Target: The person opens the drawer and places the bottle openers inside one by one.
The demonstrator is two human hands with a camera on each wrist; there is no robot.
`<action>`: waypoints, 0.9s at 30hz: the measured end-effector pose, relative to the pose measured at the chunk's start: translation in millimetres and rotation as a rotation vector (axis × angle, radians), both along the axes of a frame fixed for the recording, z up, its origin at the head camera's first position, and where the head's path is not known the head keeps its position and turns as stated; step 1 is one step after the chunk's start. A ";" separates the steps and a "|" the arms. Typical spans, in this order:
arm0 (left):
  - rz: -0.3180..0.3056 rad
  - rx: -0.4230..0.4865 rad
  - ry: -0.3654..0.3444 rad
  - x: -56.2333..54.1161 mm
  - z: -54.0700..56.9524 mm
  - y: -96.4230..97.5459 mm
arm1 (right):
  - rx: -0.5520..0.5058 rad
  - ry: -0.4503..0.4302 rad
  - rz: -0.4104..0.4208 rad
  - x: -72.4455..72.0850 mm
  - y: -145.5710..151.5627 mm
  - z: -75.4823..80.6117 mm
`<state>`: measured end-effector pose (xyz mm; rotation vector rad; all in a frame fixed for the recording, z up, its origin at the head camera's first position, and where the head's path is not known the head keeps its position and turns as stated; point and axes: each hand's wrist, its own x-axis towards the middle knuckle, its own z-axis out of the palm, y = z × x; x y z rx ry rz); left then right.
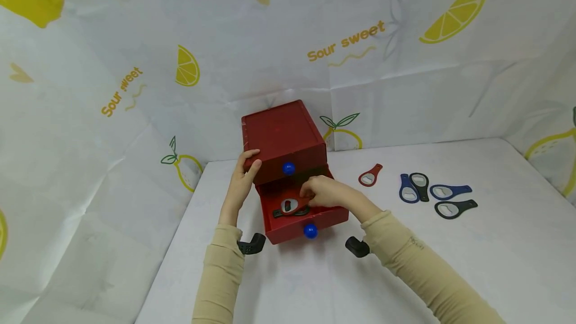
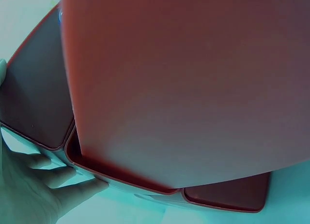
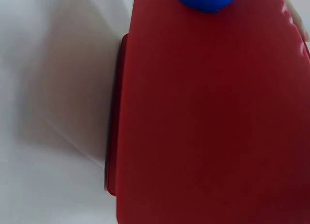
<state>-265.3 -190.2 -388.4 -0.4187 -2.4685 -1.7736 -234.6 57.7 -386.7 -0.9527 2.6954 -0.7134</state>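
A small red drawer cabinet point(image 1: 281, 131) stands on the table with its lower drawer point(image 1: 287, 234) pulled out. My left hand point(image 1: 239, 184) rests against the cabinet's left front corner; in the left wrist view its extended fingers point(image 2: 80, 191) lie along the side. Over the open drawer, my right hand point(image 1: 327, 192) pinches the handle end of a red bottle opener point(image 1: 300, 203). Beneath that lies a black bottle opener point(image 1: 277, 213), partly covered. The drawer's front fills the right wrist view, so the right hand's fingers are hidden there.
To the cabinet's right lie another red bottle opener point(image 1: 369, 177), two blue bottle openers, one nearer point(image 1: 404, 183) and one farther right point(image 1: 460, 190), and two black ones. Blue knobs point(image 1: 310, 231) stick out from the drawer fronts. A lemon-printed cloth point(image 1: 270, 64) hangs behind.
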 end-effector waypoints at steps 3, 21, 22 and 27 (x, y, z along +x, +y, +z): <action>-0.008 0.000 -0.013 4.1 5.6 1.7 | 0.039 0.008 -0.012 0.6 -2.6 -1.5; -0.008 -0.002 -0.054 20.0 25.8 8.2 | 0.073 0.097 -0.035 6.9 -7.2 -4.7; -0.005 -0.004 -0.057 20.2 26.0 8.0 | 0.067 0.102 -0.034 7.1 -7.2 -4.8; -0.006 -0.007 -0.053 14.4 17.9 5.5 | 0.024 0.108 -0.035 7.8 -6.2 -5.0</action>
